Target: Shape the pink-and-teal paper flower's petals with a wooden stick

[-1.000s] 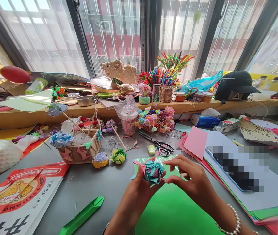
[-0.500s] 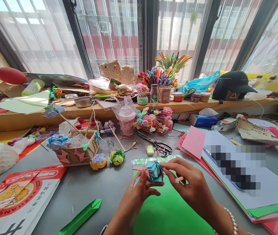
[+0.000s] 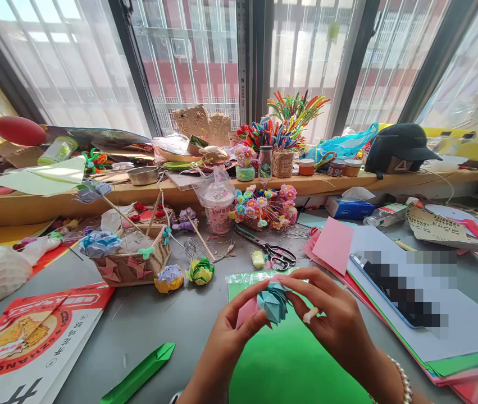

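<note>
A folded light-blue paper flower (image 3: 273,304) with pink paper (image 3: 247,310) at its left side is held up between both hands. My left hand (image 3: 239,322) grips it from the left, thumb in front and fingers behind. On the other side, the fingertips of my right hand (image 3: 325,303) pinch the blue folds at the top right. A short cream-coloured stick-like piece (image 3: 311,315) sits between the lower fingers of that hand; its full shape is hidden. Beneath both hands lies a sheet of green paper (image 3: 289,359).
Black-handled scissors (image 3: 278,255) and a small yellow block (image 3: 258,258) lie beyond the hands. A folded green paper strip (image 3: 140,373) is at front left. Paper flowers (image 3: 200,271) stand by a cardboard box (image 3: 129,268). A phone (image 3: 390,292) rests on stacked paper (image 3: 470,325) at right.
The blue flower has been turned and tilted in the hands, showing its side folds. The left thumb has shifted lower, and the right fingers have come over the flower's top.
</note>
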{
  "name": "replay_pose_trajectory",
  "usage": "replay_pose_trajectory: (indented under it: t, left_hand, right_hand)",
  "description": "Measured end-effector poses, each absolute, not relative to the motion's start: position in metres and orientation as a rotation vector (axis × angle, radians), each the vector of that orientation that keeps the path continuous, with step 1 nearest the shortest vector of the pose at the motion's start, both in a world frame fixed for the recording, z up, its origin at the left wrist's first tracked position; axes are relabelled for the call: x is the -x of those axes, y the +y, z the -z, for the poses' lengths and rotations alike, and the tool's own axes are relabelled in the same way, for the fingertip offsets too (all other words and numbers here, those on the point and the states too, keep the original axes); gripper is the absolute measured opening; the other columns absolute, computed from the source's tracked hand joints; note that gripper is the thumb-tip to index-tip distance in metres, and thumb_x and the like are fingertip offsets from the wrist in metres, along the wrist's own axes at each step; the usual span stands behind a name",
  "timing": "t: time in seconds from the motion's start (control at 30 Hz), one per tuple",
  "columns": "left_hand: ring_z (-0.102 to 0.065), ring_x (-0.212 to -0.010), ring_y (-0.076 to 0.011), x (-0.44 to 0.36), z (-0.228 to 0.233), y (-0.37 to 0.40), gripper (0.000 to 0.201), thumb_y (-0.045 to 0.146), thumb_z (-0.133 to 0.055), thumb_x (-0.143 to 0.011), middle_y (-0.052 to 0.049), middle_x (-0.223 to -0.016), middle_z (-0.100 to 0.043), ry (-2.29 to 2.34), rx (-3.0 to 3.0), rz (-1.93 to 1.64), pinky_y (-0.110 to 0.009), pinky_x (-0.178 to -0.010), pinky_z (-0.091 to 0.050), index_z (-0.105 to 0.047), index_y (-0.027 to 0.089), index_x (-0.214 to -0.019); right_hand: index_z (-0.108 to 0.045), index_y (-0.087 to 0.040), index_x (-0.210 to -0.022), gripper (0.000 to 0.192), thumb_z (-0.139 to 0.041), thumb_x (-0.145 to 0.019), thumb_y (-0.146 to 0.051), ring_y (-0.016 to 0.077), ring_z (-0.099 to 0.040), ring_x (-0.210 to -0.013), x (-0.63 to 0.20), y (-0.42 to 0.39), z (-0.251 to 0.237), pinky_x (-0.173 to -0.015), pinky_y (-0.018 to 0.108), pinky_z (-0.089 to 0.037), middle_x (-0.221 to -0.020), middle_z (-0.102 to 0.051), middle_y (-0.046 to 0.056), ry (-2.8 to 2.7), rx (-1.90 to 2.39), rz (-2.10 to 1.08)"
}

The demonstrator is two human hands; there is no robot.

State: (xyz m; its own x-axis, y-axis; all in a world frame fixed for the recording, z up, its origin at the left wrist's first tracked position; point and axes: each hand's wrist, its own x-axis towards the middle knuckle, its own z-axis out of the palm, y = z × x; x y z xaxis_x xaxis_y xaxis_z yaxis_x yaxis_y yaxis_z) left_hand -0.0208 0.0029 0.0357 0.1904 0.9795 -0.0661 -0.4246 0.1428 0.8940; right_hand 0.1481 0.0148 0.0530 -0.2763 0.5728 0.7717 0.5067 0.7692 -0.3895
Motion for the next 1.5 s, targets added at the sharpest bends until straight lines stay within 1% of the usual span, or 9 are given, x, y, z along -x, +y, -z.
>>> replay_pose_trajectory:
  t: [0.1,0.2,0.27,0.4,0.57,0.77,0.97,1.17,1.5]
  left_hand:
    - [-0.058,-0.097,-0.0232,0.019,-0.039,0.000,0.043,0.031,-0.076,-0.059,-0.003,-0.103,-0.068,0.866,-0.952,-1.267,-0.026,-0.080,-0.043,-0.067,0.028,-0.101]
    - [-0.060,-0.090,-0.0228,0.018,-0.040,-0.003,0.041,0.030,-0.077,-0.059,-0.002,-0.092,-0.070,0.867,-0.959,-1.272,-0.024,-0.073,-0.044,-0.068,0.027,-0.099]
    - [-0.060,-0.087,-0.0216,0.018,-0.040,-0.004,0.038,0.029,-0.077,-0.059,-0.002,-0.090,-0.070,0.865,-0.949,-1.285,-0.024,-0.073,-0.044,-0.069,0.027,-0.096]
    - [-0.058,-0.092,-0.0231,0.018,-0.038,-0.005,0.037,0.028,-0.078,-0.057,-0.003,-0.100,-0.069,0.856,-0.915,-1.321,-0.025,-0.078,-0.043,-0.070,0.027,-0.093]
    - [-0.053,-0.105,-0.0271,0.018,-0.040,-0.004,0.034,0.029,-0.079,-0.055,-0.002,-0.104,-0.066,0.854,-0.973,-1.387,-0.028,-0.090,-0.038,-0.072,0.028,-0.088]
    - [-0.053,-0.105,-0.0256,0.019,-0.043,-0.007,0.029,0.030,-0.075,-0.062,-0.004,-0.105,-0.064,0.794,-1.251,-1.522,-0.026,-0.087,-0.043,-0.071,0.025,-0.090]
    - [-0.051,-0.108,-0.0224,0.022,-0.039,-0.007,0.030,0.031,-0.069,-0.069,-0.001,-0.112,-0.058,0.725,-1.365,-1.484,-0.024,-0.084,-0.047,-0.066,0.030,-0.098]
    - [-0.050,-0.110,-0.0206,0.023,-0.037,-0.006,0.030,0.031,-0.067,-0.072,0.000,-0.115,-0.057,0.747,-1.440,-1.481,-0.023,-0.088,-0.044,-0.064,0.030,-0.102]
    - [-0.049,-0.111,-0.0201,0.027,-0.036,-0.003,0.029,0.032,-0.062,-0.076,0.000,-0.116,-0.058,0.774,-1.566,-1.463,-0.025,-0.094,-0.038,-0.062,0.030,-0.105]
  right_hand:
    - [-0.059,-0.018,-0.109,0.030,-0.049,-0.083,-0.007,0.0171,-0.063,-0.085,-0.149,0.012,-0.052,-0.070,0.026,-0.054,-0.094,-0.064,0.009,-1.969,0.736,-0.041]
    - [-0.057,-0.017,-0.112,0.031,-0.048,-0.084,-0.006,0.0173,-0.063,-0.086,-0.150,0.009,-0.051,-0.070,0.026,-0.054,-0.095,-0.065,0.010,-1.998,0.689,0.021]
    - [-0.057,-0.016,-0.112,0.031,-0.048,-0.084,-0.007,0.0175,-0.063,-0.085,-0.149,0.008,-0.051,-0.069,0.026,-0.054,-0.095,-0.065,0.011,-2.010,0.667,0.059]
    - [-0.059,-0.017,-0.109,0.030,-0.050,-0.082,-0.006,0.0173,-0.064,-0.085,-0.148,0.005,-0.051,-0.067,0.024,-0.054,-0.093,-0.067,0.011,-1.988,0.658,0.107]
    - [-0.061,-0.016,-0.106,0.028,-0.053,-0.081,-0.008,0.0158,-0.066,-0.082,-0.145,0.003,-0.050,-0.066,0.022,-0.055,-0.093,-0.067,0.010,-1.954,0.653,0.152]
    - [-0.062,-0.017,-0.105,0.025,-0.052,-0.082,-0.010,0.0157,-0.066,-0.080,-0.145,0.004,-0.057,-0.067,0.022,-0.055,-0.089,-0.069,0.008,-1.901,0.704,0.185]
    - [-0.064,-0.012,-0.099,0.020,-0.051,-0.084,-0.009,0.0152,-0.066,-0.075,-0.143,0.002,-0.059,-0.061,0.020,-0.054,-0.083,-0.069,0.010,-1.908,0.678,0.240]
    - [-0.064,-0.011,-0.093,0.017,-0.053,-0.081,-0.006,0.0150,-0.066,-0.063,-0.139,0.001,-0.055,-0.053,0.021,-0.051,-0.073,-0.069,0.008,-1.894,0.689,0.332]
    - [-0.061,-0.011,-0.096,0.021,-0.057,-0.077,-0.003,0.0151,-0.063,-0.060,-0.134,-0.002,-0.046,-0.052,0.023,-0.050,-0.071,-0.068,0.007,-1.882,0.704,0.377]
